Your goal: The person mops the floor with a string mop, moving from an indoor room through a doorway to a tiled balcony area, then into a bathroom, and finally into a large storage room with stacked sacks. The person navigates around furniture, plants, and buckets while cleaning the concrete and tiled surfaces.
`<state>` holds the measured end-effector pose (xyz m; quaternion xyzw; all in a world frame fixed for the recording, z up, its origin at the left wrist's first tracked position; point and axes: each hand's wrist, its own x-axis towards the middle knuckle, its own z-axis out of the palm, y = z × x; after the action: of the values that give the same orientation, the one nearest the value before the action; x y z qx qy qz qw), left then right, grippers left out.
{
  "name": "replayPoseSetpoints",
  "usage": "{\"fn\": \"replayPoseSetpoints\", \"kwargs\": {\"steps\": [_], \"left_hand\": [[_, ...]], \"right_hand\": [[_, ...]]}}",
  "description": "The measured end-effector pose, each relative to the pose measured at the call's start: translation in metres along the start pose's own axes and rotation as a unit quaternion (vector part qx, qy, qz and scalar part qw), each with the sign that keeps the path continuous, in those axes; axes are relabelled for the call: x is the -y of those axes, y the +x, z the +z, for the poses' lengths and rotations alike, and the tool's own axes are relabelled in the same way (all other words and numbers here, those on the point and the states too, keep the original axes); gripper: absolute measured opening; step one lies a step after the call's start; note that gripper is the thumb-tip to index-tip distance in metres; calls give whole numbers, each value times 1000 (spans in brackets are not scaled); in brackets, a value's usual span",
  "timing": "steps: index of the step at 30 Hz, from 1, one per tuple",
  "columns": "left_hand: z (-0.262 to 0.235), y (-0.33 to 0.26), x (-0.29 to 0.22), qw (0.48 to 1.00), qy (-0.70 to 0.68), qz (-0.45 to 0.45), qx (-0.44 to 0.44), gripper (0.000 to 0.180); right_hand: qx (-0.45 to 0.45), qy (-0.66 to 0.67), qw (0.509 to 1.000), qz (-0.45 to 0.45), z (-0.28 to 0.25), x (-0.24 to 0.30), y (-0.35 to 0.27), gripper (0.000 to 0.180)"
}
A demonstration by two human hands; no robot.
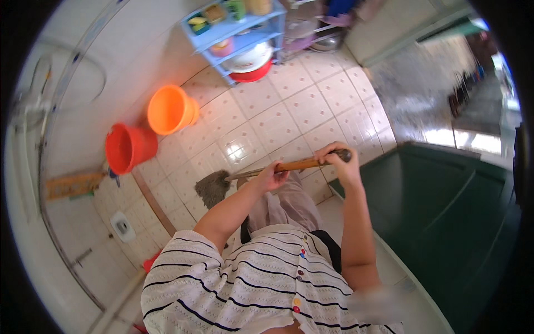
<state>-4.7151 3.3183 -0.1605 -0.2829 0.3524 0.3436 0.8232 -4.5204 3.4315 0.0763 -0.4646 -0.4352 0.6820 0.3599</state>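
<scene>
Both my hands grip a mop with a wooden handle [302, 165], held slantwise across my front. My left hand [273, 177] is closed round the lower part of the handle. Nearer the handle's dark top end, my right hand [337, 156] is wrapped round the wood. The grey string mop head [212, 188] rests on the tiled floor to the left of my legs. Part of the shaft between my left hand and the mop head shows as a thinner, paler length.
An orange bucket [167, 111] and a red bucket [129, 148] stand along the left wall. Ahead is a blue shelf [233, 37] holding basins and small containers. A dark green door [439, 206] stands at my right, beside a doorway. A squat toilet [123, 227] lies at the left.
</scene>
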Motion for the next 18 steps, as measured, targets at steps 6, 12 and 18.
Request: {"fn": "replayPoseSetpoints", "kwargs": {"steps": [6, 12, 18], "left_hand": [[206, 67, 94, 974, 161, -144, 71, 28], [336, 143, 165, 929, 306, -187, 91, 29], [398, 273, 187, 886, 417, -201, 31, 22]], "right_hand": [[-164, -17, 977, -133, -154, 110, -63, 6], [-315, -102, 918, -217, -205, 161, -126, 11], [-467, -139, 833, -263, -233, 116, -105, 15]]}}
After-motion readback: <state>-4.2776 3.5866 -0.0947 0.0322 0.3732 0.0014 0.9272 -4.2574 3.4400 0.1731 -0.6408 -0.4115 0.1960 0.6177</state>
